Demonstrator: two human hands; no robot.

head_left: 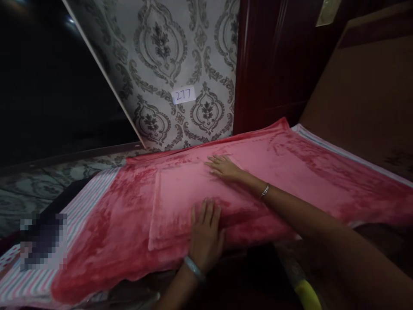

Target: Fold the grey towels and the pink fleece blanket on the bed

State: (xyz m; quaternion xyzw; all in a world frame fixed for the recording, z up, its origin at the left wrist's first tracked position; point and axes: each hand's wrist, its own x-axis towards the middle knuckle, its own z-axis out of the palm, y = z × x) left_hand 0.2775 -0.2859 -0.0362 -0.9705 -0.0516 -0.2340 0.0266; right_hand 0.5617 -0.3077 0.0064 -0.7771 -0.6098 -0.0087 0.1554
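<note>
A folded pink and red plush cloth [180, 189] lies flat on a larger spread of similar pink-red plush fabric [109, 232]. My left hand [206, 232], with a bracelet at the wrist, rests palm down on the near edge of the folded cloth, its fingers stretched forward. Farther back, my right hand [226, 168] lies flat on the far right part of the same cloth, fingers spread to the left. A thin bangle circles that wrist. Both palms press on the fabric without gripping it, and the right forearm covers part of the cloth's right side.
A striped sheet [92, 193] shows under the plush at the left and far right. Behind stand a patterned wall [161, 43] with a paper label [183, 94] reading 277, a dark panel [48, 86] and a dark red panel [271, 64]. Something yellow [306, 295] shows at the bottom.
</note>
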